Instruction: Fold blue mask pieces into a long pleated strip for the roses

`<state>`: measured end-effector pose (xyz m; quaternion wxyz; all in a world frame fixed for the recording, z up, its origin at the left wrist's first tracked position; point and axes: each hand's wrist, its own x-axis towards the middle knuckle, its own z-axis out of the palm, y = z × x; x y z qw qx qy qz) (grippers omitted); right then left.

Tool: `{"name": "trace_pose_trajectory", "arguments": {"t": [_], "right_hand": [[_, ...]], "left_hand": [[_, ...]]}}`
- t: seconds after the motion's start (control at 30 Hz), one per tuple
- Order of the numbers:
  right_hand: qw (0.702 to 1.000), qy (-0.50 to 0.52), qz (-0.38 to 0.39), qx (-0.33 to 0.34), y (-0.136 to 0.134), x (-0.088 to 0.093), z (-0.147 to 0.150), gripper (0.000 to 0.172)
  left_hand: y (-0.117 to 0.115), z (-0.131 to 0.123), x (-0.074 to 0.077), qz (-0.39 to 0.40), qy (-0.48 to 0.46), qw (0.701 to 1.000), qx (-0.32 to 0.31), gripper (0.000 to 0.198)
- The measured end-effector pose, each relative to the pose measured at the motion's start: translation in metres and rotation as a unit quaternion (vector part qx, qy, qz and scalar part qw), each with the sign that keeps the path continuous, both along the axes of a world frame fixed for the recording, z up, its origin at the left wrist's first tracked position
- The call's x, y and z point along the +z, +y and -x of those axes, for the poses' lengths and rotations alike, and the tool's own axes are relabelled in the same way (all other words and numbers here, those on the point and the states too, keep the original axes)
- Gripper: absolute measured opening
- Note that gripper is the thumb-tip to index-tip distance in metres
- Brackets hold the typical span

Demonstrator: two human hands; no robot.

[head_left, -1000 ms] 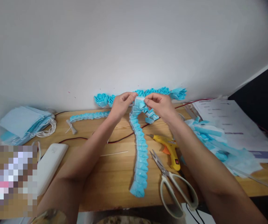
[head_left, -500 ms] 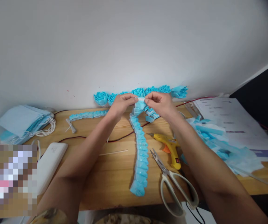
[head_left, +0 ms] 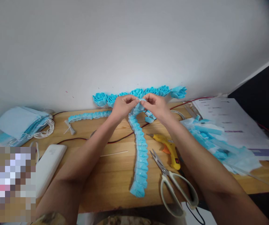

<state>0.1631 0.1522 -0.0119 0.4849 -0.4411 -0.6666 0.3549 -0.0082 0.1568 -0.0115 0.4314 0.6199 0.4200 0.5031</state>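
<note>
A long pleated blue strip (head_left: 141,156) of thin fabric-like material runs up the middle of the table. Its far end is pinched between the fingertips of my left hand (head_left: 125,104) and my right hand (head_left: 155,104), both closed and nearly touching. A white edge shows between the fingers; the exact fold there is partly hidden. Just behind the hands, a row of blue fabric flowers (head_left: 157,90) lies against the wall. Beneath my right hand are folded blue pieces (head_left: 149,117). Another pleated strip (head_left: 89,116) lies left of my left hand.
A yellow glue gun (head_left: 169,147) and scissors with white handles (head_left: 166,172) lie to the right of the strip. Blue scraps (head_left: 209,137) and printed paper (head_left: 237,118) are further right. At left are stacked face masks (head_left: 23,122) and a white power bank (head_left: 51,168).
My right hand has moved left, closer to my left hand, so less of the strip's white edge shows between them. The view has shifted slightly.
</note>
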Motion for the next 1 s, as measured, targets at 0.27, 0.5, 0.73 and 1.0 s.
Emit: {"name": "trace_pose_trajectory", "arguments": {"t": [0.27,0.5,0.73,1.0], "right_hand": [[0.999,0.040,0.017,0.000,0.001,0.000,0.001,0.024],[0.991,0.094,0.091,0.018,-0.002,0.008,-0.004,0.022],[0.993,0.083,0.081,0.008,0.001,0.007,-0.009,0.023],[0.997,0.058,0.052,-0.012,0.005,0.005,-0.010,0.030]], "left_hand": [[0.000,0.002,0.003,0.010,-0.028,1.000,-0.004,0.014],[0.002,0.006,0.003,0.014,-0.033,0.999,-0.005,0.014],[0.006,0.008,0.000,0.005,-0.026,1.000,-0.005,0.022],[0.007,0.014,0.005,0.003,-0.076,0.996,-0.045,0.035]]}}
